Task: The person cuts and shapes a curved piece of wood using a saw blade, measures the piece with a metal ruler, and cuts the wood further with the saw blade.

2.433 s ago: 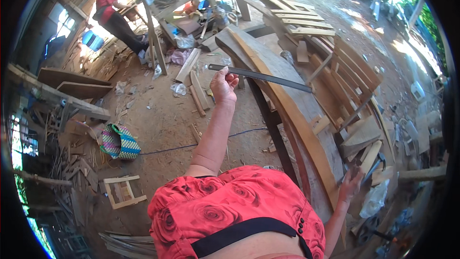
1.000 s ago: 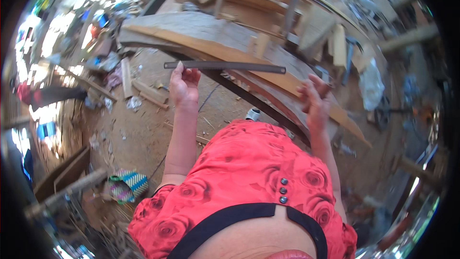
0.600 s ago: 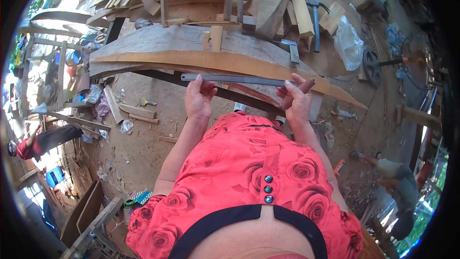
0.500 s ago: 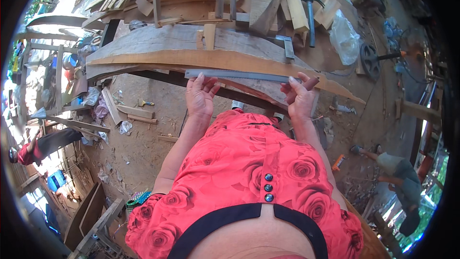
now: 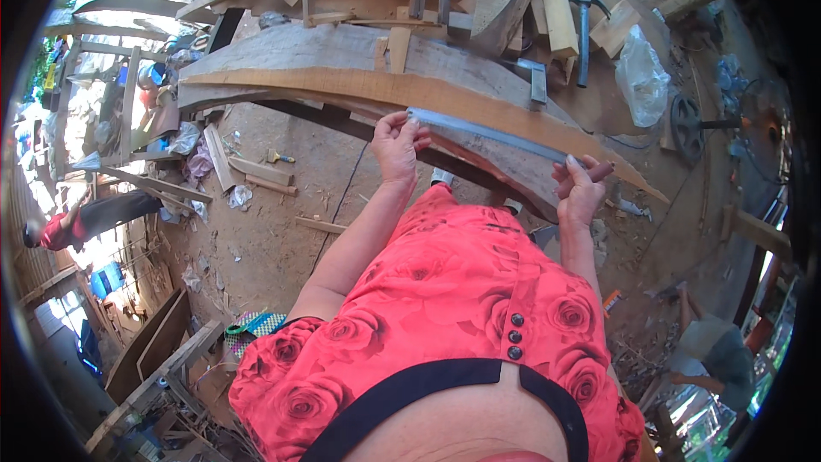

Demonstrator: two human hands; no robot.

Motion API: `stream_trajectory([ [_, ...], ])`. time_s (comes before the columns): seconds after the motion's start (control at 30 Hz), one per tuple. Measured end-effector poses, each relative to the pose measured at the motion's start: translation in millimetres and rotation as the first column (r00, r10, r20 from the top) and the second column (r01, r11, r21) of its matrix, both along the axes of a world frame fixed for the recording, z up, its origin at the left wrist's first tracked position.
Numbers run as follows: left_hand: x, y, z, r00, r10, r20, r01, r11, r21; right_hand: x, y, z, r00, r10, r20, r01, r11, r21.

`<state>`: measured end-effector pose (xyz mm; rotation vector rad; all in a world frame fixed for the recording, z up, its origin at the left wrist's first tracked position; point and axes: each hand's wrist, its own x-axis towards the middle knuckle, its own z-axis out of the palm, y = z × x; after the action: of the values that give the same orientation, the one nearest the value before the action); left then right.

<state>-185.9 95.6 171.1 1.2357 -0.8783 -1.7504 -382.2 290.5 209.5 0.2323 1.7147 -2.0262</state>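
Between my hands is a long, narrow grey metal blade (image 5: 487, 133) with a brown handle (image 5: 601, 171); I cannot tell whether it is a file or a saw. My left hand (image 5: 397, 150) pinches its left end between thumb and fingers. My right hand (image 5: 579, 192) is closed round the handle end. The blade slants down to the right, over the near edge of a big curved wooden board (image 5: 299, 79) with a pale orange sawn edge. Whether the blade touches the board I cannot tell.
Beyond the board lie a blue-handled hammer (image 5: 584, 38), a try square (image 5: 536, 81), wood blocks (image 5: 558, 17) and a plastic bag (image 5: 641, 77). A black handwheel (image 5: 687, 127) stands to the right. Offcuts (image 5: 261, 173) and a brush (image 5: 280, 156) litter the floor. Other people are at left (image 5: 94, 216) and right (image 5: 714, 359).
In the picture, both hands and the blade have shifted right, and the blade now slants more steeply down to the right. The surroundings have shifted slightly as the view turned. Both hands keep their hold.
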Motion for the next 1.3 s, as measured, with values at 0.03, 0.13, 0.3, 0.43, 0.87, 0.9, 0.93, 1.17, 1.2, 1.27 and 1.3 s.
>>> stream_trajectory([
  [0.03,1,3,-3,0.999,0.003,0.046,-0.003,1.0,0.004,-1,3,-4,1.0,0.003,0.023,-0.003,1.0,0.007],
  [0.13,-1,6,-12,0.997,0.003,0.078,-0.003,1.0,0.001,-4,8,-9,0.999,0.011,0.04,-0.011,1.0,0.007],
  [0.3,-11,9,-17,1.0,-0.009,0.002,0.009,1.0,-0.008,-7,15,-15,0.998,-0.038,0.051,0.037,0.999,0.03],
  [0.43,-10,3,-16,0.998,0.004,0.066,0.001,0.996,-0.085,-8,11,-34,0.991,-0.11,0.077,0.113,0.993,-0.035],
  [0.87,-23,13,-20,0.992,-0.089,0.089,0.097,0.991,-0.096,-22,32,-44,0.987,-0.149,-0.063,0.157,0.975,0.157],
  [0.9,-24,13,-20,0.987,-0.108,0.118,0.121,0.987,-0.102,-24,31,-44,0.985,-0.157,-0.068,0.167,0.971,0.169],
  [0.93,-26,12,-20,0.987,-0.105,0.119,0.117,0.988,-0.103,-26,30,-45,0.984,-0.164,-0.073,0.175,0.968,0.181],
  [1.17,-27,8,-14,0.991,-0.096,0.094,0.113,0.974,-0.198,-36,24,-57,0.984,-0.16,-0.08,0.176,0.95,0.258],
  [1.2,-26,8,-22,0.994,-0.094,0.064,0.105,0.976,-0.19,-33,23,-47,0.993,-0.097,-0.062,0.114,0.922,0.371],
  [1.27,-30,9,-19,0.968,-0.14,0.21,0.183,0.962,-0.202,-37,31,-52,0.995,-0.073,-0.066,0.092,0.926,0.366],
  [1.3,-29,11,-16,0.965,-0.138,0.221,0.172,0.975,-0.143,-33,30,-47,0.995,-0.065,-0.073,0.087,0.922,0.376],
])
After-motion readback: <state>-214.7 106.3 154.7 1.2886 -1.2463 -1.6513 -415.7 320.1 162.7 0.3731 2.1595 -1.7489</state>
